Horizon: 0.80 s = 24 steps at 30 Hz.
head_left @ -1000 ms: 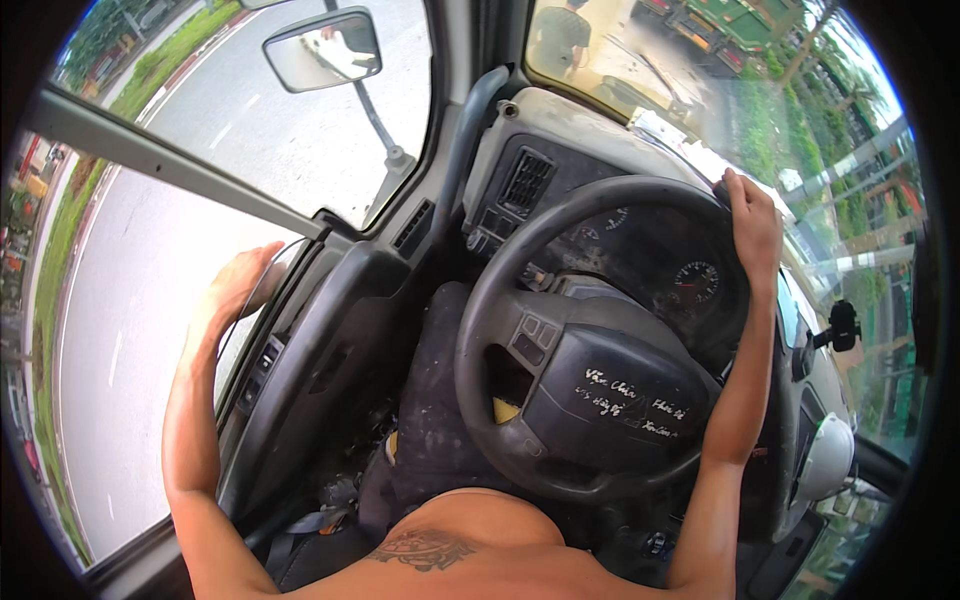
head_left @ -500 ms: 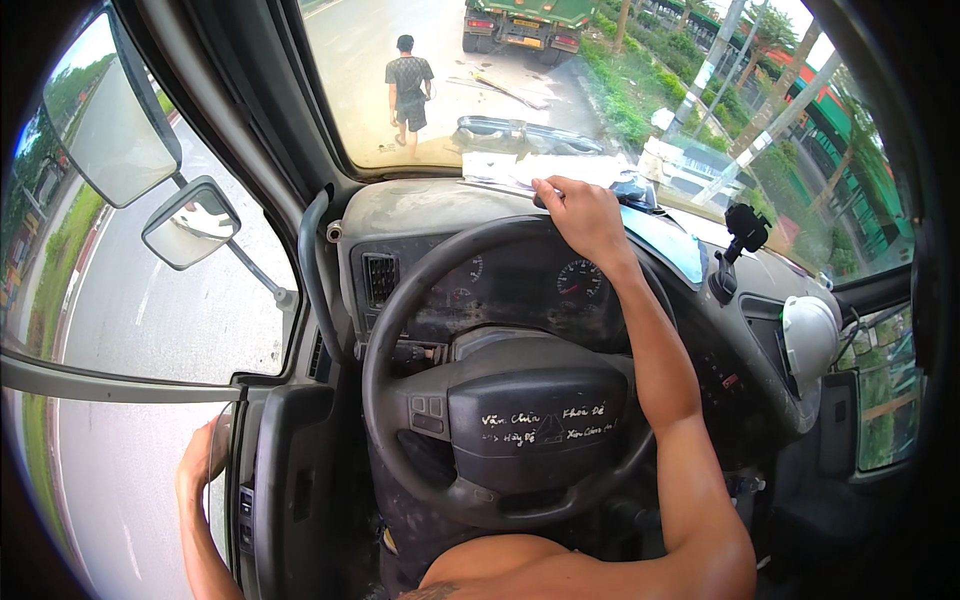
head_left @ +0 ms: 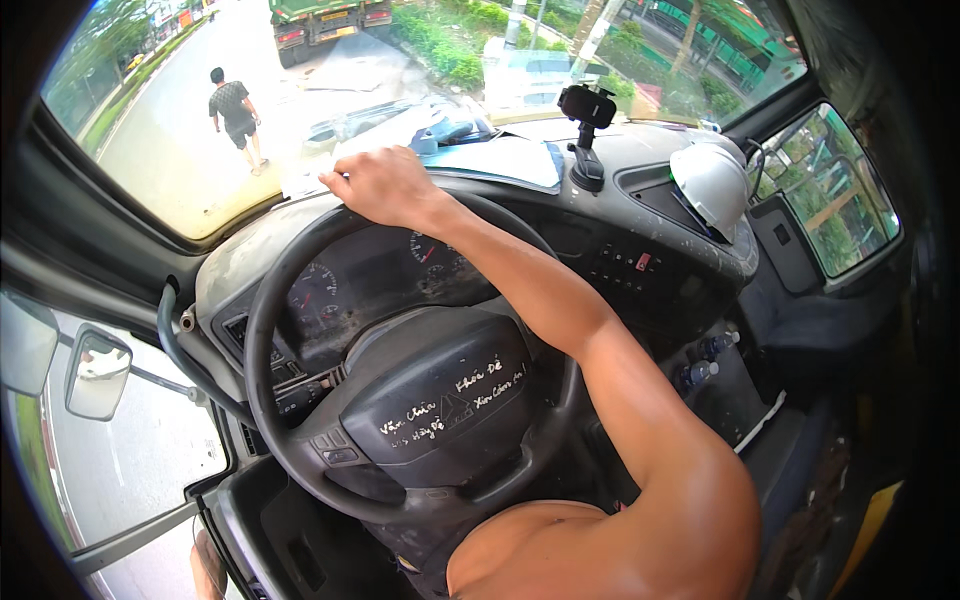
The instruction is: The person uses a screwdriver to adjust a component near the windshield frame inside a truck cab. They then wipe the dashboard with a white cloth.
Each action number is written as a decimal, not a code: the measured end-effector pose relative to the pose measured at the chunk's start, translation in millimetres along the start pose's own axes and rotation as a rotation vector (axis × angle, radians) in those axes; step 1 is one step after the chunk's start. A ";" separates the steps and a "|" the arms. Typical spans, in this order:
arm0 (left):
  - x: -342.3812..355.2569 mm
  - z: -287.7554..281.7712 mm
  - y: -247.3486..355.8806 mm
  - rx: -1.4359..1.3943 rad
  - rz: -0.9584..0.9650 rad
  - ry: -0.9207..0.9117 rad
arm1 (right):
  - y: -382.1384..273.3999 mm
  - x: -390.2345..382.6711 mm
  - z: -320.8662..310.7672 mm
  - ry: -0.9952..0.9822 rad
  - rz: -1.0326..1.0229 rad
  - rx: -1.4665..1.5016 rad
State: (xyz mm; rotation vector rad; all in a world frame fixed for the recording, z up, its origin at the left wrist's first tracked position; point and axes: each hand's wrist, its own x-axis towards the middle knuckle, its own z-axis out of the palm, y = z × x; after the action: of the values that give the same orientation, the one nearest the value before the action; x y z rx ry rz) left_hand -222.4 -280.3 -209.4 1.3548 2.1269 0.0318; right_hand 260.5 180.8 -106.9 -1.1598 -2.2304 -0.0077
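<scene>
My right hand (head_left: 388,187) is closed over the top of the black steering wheel (head_left: 260,370), its bare forearm slanting across the wheel's right side. Handwritten white lettering marks the wheel's hub. Behind the rim lies the instrument panel (head_left: 370,270), partly covered by my arm. At the lower left, my left hand (head_left: 208,565) shows only in part, past the edge of the driver's door (head_left: 290,540); its fingers are hidden there. Just beyond my right hand, white papers (head_left: 375,135) and a light blue sheet (head_left: 500,162) lie on the dashboard.
A black phone holder (head_left: 587,108) stands on the dashboard, with a white hard hat (head_left: 710,185) to its right. Bottles (head_left: 700,373) sit low on the right. Through the windscreen, a person (head_left: 233,110) walks on the road near a green truck (head_left: 330,18). A side mirror (head_left: 98,372) hangs outside.
My view has swung right and tilted, so the cab appears shifted left and turned. My right hand stays atop the wheel. Less of my left hand shows. The person outside has taken a step.
</scene>
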 end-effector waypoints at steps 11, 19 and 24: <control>39.5 -4.7 77.0 0.055 0.018 0.055 | 9.0 -3.1 5.4 0.100 -0.043 0.056; 62.9 -0.8 91.9 0.092 0.037 0.085 | 6.9 -7.9 -1.0 -0.015 0.009 0.013; 39.2 -8.4 69.6 0.057 0.000 0.111 | 0.9 0.8 9.3 -0.066 -0.150 -0.117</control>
State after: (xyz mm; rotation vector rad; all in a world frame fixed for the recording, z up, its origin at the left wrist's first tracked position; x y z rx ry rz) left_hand -181.3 -212.2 -198.2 1.4155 2.2353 0.0474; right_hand 255.9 184.6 -114.2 -1.0642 -2.3977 -0.1648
